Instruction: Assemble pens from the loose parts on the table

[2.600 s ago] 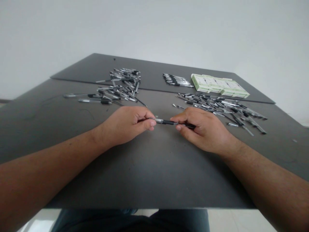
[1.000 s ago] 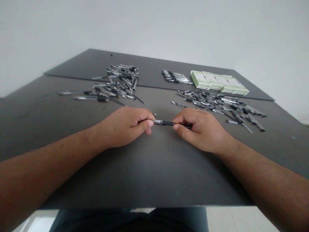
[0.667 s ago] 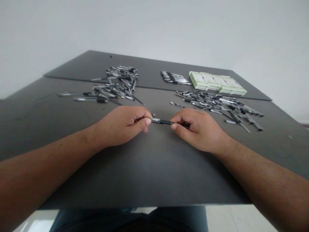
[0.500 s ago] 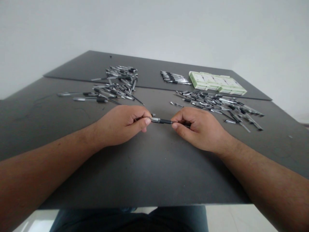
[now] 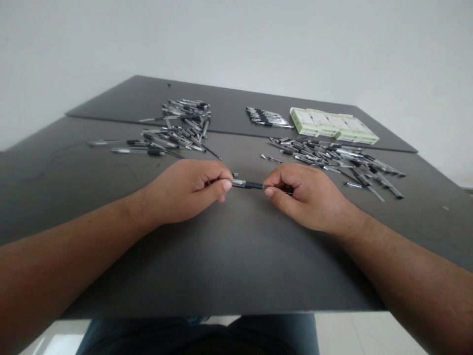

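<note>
Between my two hands a pen point(image 5: 248, 184) with a clear barrel and black grip lies level, just above the dark table. My left hand point(image 5: 197, 190) pinches its clear barrel end between thumb and fingers. At the other end, my right hand point(image 5: 301, 195) is closed with thumb and forefinger on the tip, just past the black grip. A thin dark piece shows under the right fingers; I cannot make out what it is. Behind the left fingertips a small dark part point(image 5: 235, 175) lies on the table, partly hidden.
Loose pens and parts form a pile point(image 5: 181, 128) at the back left and another pile point(image 5: 325, 158) at the right. A row of pens point(image 5: 268, 118) lies beside light green boxes point(image 5: 332, 124) at the back. A seam crosses the grey table point(image 5: 229, 266).
My right hand has shifted very slightly right, and a little more of the pen's grip end shows. Both hands keep their pinch; the piles look the same.
</note>
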A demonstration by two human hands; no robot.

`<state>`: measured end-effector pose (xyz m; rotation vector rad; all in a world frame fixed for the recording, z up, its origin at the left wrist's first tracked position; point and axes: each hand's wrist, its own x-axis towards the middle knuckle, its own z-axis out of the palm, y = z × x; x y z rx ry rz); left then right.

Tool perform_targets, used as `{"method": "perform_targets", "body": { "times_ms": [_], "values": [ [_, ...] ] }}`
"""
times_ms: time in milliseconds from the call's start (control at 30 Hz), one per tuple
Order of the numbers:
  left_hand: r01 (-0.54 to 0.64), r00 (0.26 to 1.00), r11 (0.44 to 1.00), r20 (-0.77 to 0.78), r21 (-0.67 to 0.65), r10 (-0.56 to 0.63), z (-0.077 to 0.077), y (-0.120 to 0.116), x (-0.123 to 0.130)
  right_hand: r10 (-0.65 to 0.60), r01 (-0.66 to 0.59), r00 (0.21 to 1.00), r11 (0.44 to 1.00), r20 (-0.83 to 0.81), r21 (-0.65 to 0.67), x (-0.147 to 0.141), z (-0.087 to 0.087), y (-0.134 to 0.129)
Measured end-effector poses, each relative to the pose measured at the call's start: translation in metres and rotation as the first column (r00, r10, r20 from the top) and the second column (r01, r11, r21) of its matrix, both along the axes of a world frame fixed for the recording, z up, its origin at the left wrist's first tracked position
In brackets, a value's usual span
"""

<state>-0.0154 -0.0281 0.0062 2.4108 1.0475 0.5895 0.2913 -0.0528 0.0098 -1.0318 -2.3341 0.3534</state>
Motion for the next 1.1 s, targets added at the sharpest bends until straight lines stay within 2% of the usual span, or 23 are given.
{"method": "perform_targets", "body": {
  "times_ms": [167,367,800,1100],
  "values": [
    [-0.001,1.000,1.000,-0.013,0.001,0.001,-0.0015,0.0003,0.0023,0.033,-0.033,0.999,0.999,-0.008,-0.006,0.0005,-0.0055,0.0028],
    [-0.013,0.999,1.000,-0.048,0.000,0.013,0.0010,0.0009,0.0032,0.035,-0.035,0.999,0.999,0.016,-0.030,0.0013,-0.0033,0.0016],
    [0.005,0.997,0.994,-0.076,0.111,0.004,0.0029,0.0004,-0.0007,0.031,-0.030,0.999,0.999,0.043,-0.020,0.0020,0.0008,0.0012],
    [0.012,0.995,0.985,-0.099,0.171,0.005,-0.0001,0.0020,-0.0020,0.010,-0.006,0.999,0.995,0.039,-0.097,0.0016,0.0010,0.0013]
  ]
}}
